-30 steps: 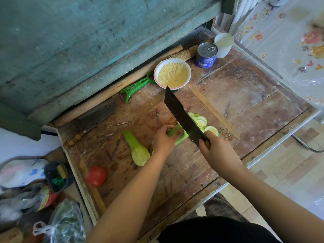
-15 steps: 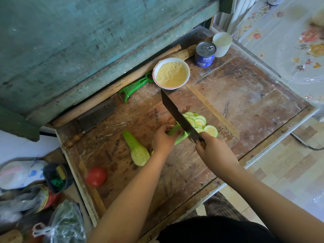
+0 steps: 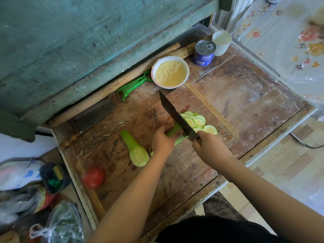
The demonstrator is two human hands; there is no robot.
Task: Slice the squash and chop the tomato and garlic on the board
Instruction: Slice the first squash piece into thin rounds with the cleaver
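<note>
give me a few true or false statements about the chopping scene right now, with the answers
1. The right hand grips the cleaver. True.
2. The tomato is already chopped. False: it lies whole near the board's left end.
3. The left hand holds the squash being sliced. True.
4. The cut slices are piled on the left hand's side of the blade. False: they lie on the far side of the blade from it.
5. The bowl holds yellow powder. True.
6. The second squash piece sits in the bowl. False: it lies on the board, left of the left hand.
</note>
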